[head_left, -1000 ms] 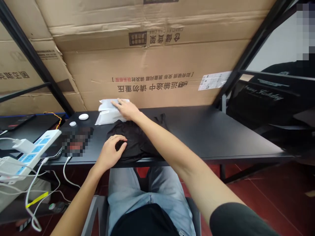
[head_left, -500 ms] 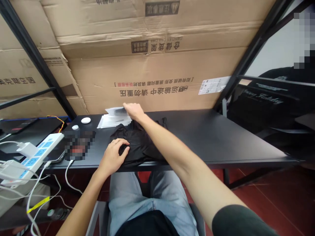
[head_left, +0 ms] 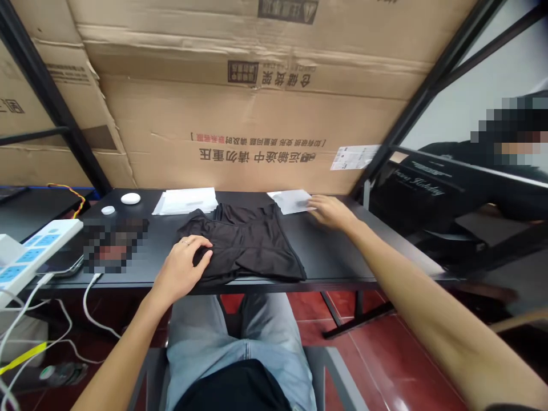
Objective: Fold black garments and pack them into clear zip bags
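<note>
Flat white bag (head_left: 291,201) moved from white stack (head_left: 190,201), your 11 o'clock, to 1 o'clock: now singled out | black garment (head_left: 257,245) at 12, your left hand (head_left: 183,265) on it, thumb and fingers apart | your right hand (head_left: 331,211) blurred at bag's edge, grip unclear

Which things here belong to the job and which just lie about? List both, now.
Job:
- black cloth, under left hand
- white sheet, at right hand
- white stack, probably

Lying about:
- power strip
- white oval
- white disc
- bottle
</note>
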The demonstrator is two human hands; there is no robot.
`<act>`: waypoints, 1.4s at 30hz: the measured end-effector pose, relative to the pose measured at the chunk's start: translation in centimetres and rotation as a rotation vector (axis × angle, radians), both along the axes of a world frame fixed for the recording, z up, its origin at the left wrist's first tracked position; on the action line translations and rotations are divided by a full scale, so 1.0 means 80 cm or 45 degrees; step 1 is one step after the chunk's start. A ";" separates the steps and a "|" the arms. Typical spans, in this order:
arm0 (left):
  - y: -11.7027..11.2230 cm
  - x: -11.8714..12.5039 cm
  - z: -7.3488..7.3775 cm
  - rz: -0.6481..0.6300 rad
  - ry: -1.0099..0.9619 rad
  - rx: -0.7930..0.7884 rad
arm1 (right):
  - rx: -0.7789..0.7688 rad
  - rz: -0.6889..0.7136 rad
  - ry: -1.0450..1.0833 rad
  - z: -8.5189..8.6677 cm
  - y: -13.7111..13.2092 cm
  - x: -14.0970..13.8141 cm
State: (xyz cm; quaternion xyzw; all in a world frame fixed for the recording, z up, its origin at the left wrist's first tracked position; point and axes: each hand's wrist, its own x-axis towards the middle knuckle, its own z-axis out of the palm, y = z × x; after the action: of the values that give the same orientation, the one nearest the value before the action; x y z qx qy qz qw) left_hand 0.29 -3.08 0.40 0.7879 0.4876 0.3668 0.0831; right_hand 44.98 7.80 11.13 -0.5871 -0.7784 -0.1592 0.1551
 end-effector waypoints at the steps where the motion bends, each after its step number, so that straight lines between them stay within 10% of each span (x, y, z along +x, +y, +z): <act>1: 0.000 0.001 0.000 0.003 0.000 0.001 | -0.030 0.005 -0.008 -0.014 -0.007 0.002; 12: 0.004 -0.004 0.019 -0.007 0.010 -0.070 | -0.265 0.060 0.022 -0.051 0.052 -0.024; 19: 0.116 0.046 0.086 0.088 0.269 0.027 | -0.219 0.233 0.087 -0.050 0.067 -0.082; 26: 0.181 0.083 0.077 0.164 0.321 0.001 | -0.169 0.282 0.216 -0.053 0.072 -0.092; 33: 0.142 0.046 0.082 -0.138 0.234 0.109 | -0.129 0.652 0.471 -0.055 0.006 -0.064; 42: 0.000 -0.038 0.081 -0.388 0.380 0.025 | -0.250 0.887 0.450 -0.049 -0.136 -0.028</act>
State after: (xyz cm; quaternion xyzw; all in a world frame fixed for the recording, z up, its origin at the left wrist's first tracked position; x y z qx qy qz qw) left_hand -2.71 -3.12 6.92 0.8989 0.3661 0.2338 0.0569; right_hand 42.72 -3.06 7.20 -0.3185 -0.9037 0.0813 0.2744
